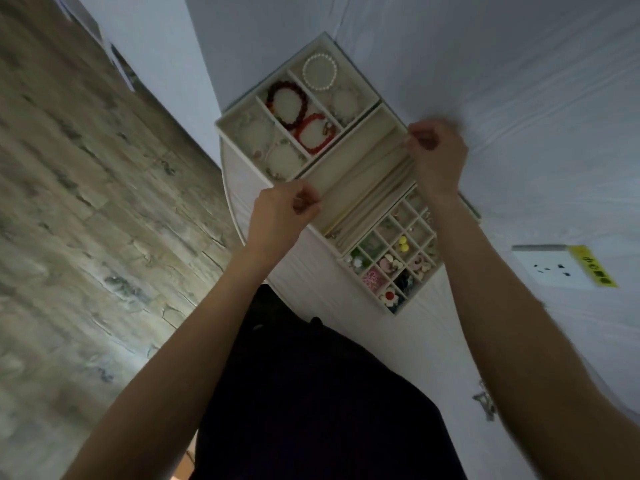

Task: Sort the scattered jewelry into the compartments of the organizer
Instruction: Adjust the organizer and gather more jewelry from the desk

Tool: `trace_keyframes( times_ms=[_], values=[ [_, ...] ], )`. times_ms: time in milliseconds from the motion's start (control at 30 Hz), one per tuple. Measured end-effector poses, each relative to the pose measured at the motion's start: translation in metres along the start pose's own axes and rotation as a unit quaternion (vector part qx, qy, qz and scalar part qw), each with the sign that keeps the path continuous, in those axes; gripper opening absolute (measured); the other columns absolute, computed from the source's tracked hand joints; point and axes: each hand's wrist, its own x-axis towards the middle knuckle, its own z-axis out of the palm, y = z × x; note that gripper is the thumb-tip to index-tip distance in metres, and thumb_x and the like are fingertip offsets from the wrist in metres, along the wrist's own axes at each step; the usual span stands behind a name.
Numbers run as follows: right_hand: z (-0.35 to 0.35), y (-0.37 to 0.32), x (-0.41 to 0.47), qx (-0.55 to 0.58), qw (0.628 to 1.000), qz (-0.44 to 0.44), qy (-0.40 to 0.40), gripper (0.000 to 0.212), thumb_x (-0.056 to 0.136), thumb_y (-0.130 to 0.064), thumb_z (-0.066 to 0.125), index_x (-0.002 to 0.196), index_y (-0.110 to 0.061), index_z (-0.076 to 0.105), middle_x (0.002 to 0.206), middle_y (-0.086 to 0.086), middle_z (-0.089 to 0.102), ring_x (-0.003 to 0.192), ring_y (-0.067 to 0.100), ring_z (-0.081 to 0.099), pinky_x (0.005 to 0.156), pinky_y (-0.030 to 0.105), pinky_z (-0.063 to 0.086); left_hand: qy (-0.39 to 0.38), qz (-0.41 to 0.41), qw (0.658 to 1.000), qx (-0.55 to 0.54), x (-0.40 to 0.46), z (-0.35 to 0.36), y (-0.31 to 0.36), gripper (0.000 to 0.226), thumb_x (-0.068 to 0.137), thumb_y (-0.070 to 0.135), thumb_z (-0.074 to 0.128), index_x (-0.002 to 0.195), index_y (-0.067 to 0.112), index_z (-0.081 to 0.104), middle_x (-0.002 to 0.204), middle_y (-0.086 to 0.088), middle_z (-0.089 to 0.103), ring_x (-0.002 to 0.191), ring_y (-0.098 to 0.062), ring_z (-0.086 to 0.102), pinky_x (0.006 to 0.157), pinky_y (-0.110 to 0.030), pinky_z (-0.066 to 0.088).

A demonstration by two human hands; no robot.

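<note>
Both your hands hover over the organizer (242,147): left hand (282,216) pinching at its near rim, right hand (436,157) pinching at its far rim; contents too small to tell.

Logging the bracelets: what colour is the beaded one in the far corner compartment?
White, pearl-like bracelet; head view.

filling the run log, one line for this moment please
left hand: pinching, middle section edge | right hand: pinching, far end | organizer: bracelets, small pieces sorted
</note>
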Motion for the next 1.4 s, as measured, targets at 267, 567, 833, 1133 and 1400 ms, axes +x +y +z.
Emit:
trace_keyframes(
  times_ms=[267, 567, 833, 1133, 1400],
  values=[
    [0.005, 0.007, 0.009, -0.205, 0.968, -0.118, -0.085, 0.023, 0.092, -0.017, 0.054, 0.109, -0.011, 0.068, 0.103, 0.007, 0.069, 0.091, 0.019, 0.064, 0.081, 0.021, 0.043, 0.041, 0.144, 0.967, 0.205, -0.01, 0.022, -0.009, 0.013, 0.083, 0.02, 0.069, 0.094, 0.014, 0.071, 0.086, -0.001, 0.068, 0.081, -0.019, 0.061, 0.064, -0.031, 0.052],
    [0.008, 0.025, -0.001, -0.302, 0.922, -0.208, -0.12, 0.032, 0.096, -0.014, 0.038, 0.114, -0.009, 0.065, 0.116, 0.012, 0.062, 0.103, 0.03, 0.052, 0.083, 0.03, 0.038, 0.046, 0.198, 0.904, 0.375, -0.025, 0.019, -0.021, 0.023, 0.082, 0.018, 0.058, 0.103, 0.023, 0.067, 0.139, -0.004, 0.048, 0.128, -0.025, 0.035, 0.099, -0.044, 0.026],
    [0.016, 0.033, 0.004, -0.394, 0.874, -0.246, -0.141, 0.042, 0.095, -0.025, 0.031, 0.112, -0.009, 0.066, 0.117, 0.006, 0.064, 0.11, 0.031, 0.045, 0.096, 0.038, 0.028, -0.024, 0.195, 0.877, 0.438, -0.01, 0.029, -0.017, 0.027, 0.09, 0.032, 0.047, 0.106, 0.026, 0.068, 0.15, 0.0, 0.034, 0.14, -0.03, 0.022, 0.107, -0.065, 0.006],
    [0.01, 0.024, 0.001, -0.382, 0.874, -0.26, -0.147, 0.047, 0.094, -0.028, 0.026, 0.117, -0.012, 0.063, 0.124, 0.006, 0.06, 0.112, 0.031, 0.043, 0.089, 0.036, 0.024, -0.001, 0.22, 0.889, 0.401, -0.023, 0.009, -0.025, 0.023, 0.09, 0.03, 0.047, 0.095, 0.028, 0.069, 0.142, 0.001, 0.046, 0.134, -0.026, 0.033, 0.108, -0.059, 0.01],
    [0.006, 0.027, -0.006, -0.406, 0.858, -0.268, -0.165, 0.048, 0.093, -0.034, 0.027, 0.114, -0.018, 0.067, 0.119, -0.003, 0.064, 0.113, 0.026, 0.04, 0.081, 0.034, 0.018, -0.014, 0.233, 0.859, 0.456, -0.017, 0.019, -0.016, 0.02, 0.086, 0.025, 0.054, 0.085, 0.017, 0.072, 0.134, 0.002, 0.052, 0.124, -0.023, 0.037, 0.106, -0.057, 0.007]
  ],
)
